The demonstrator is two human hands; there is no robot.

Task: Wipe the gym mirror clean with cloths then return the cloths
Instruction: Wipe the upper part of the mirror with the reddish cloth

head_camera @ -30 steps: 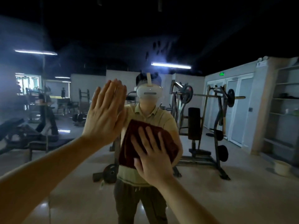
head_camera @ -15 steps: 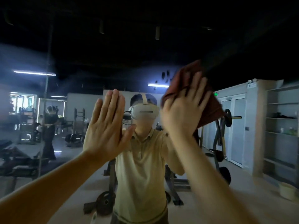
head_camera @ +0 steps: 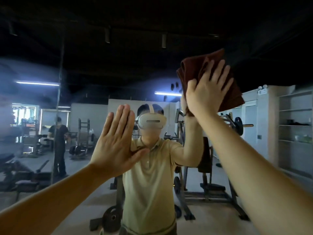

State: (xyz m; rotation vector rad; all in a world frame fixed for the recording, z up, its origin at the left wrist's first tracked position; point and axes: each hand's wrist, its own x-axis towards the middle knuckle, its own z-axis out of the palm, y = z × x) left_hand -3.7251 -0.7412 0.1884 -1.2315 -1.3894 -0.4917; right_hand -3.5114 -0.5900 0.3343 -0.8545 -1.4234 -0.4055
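Head view: pressing a dark red cloth (head_camera: 191, 72) high on the right of the gym mirror (head_camera: 94, 73) with the right hand (head_camera: 205, 97), fingers straight and spread over it. Resting the left hand (head_camera: 116, 146) flat on the glass, lower and to the left, fingers straight and together, gripping nothing. Holding the two hands well apart.

The thick dark red-brown cloth (head_camera: 194, 68) at 1 o'clock looks soft and matt, with a rough towel-like pile. The large wall mirror (head_camera: 118, 73) is smooth glossy glass, somewhat hazy toward 10 o'clock. Reflected in it, the beige shirt (head_camera: 149, 184) at 6 o'clock is matt fabric, the white headset (head_camera: 152, 122) is smooth plastic, and the black weight machine (head_camera: 211, 189) at 4 o'clock is dull metal.
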